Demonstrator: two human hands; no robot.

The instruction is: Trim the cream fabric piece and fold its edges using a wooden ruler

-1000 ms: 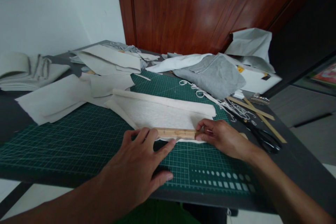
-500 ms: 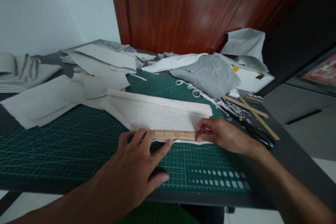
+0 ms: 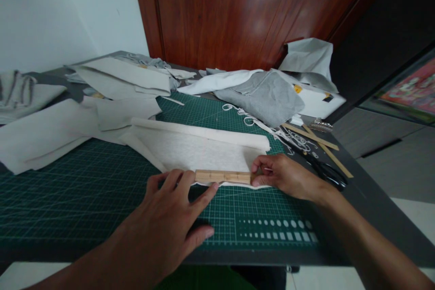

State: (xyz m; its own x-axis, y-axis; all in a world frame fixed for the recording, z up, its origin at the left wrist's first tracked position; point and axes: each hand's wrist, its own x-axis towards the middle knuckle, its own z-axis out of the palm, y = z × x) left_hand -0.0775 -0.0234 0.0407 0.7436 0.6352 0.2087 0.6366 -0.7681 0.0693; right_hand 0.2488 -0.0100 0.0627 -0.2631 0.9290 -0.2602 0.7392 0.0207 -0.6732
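Observation:
A piece of white fabric (image 3: 204, 148) lies on the green cutting mat, its far edge rolled or folded over. Along its near edge rests a short wooden ruler (image 3: 220, 176). My left hand (image 3: 170, 210) is spread palm down at the ruler's left end. Its fingertips touch the fabric and the ruler, and the thumb is held apart above the mat. At the other end my right hand (image 3: 285, 176) pinches the ruler between thumb and fingers, near the fabric's right corner. The ruler's tip is partly hidden by those fingers.
The green cutting mat (image 3: 112, 204) covers much of the dark table. Scissors (image 3: 326, 172), crossed wooden strips (image 3: 322, 145) and tangled white cords (image 3: 295, 138) lie to the right. Grey cloth (image 3: 261, 99) sits behind, with a white box (image 3: 316, 102). More fabric pieces (image 3: 50, 127) spread left.
The view has shifted slightly, so everything sits a little further left. Both hands keep their places on the ruler and fabric.

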